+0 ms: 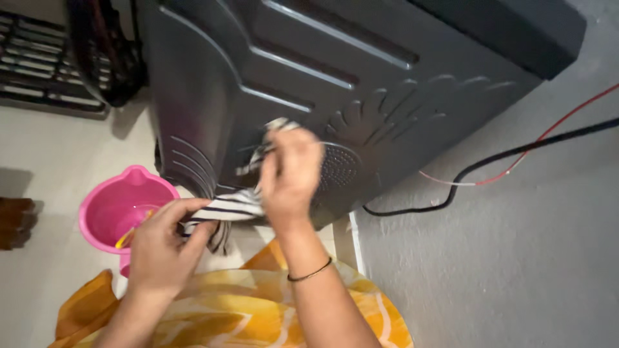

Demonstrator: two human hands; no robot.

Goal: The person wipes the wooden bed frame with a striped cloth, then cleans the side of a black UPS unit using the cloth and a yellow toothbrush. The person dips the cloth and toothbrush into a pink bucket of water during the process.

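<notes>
Facing dark grey plastic appliance panel (pixel 361 84), big, ribbed. Pink bucket (pixel 119 209) on floor (pixel 51 154), left of your hands. Striped cloth (pixel 235 206) stretched between hands: your right hand (pixel 290 177) presses bunched end against panel, fingers clamped; your left hand (pixel 161 248) pinches lower end.

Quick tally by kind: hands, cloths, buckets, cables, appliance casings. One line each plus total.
Hands: 2, left hand and right hand, both gripping the cloth
Striped cloth: 1
Pink bucket: 1
Cables: 2, black cable and red cable
Dark grey appliance casing: 1
Total: 7
</notes>
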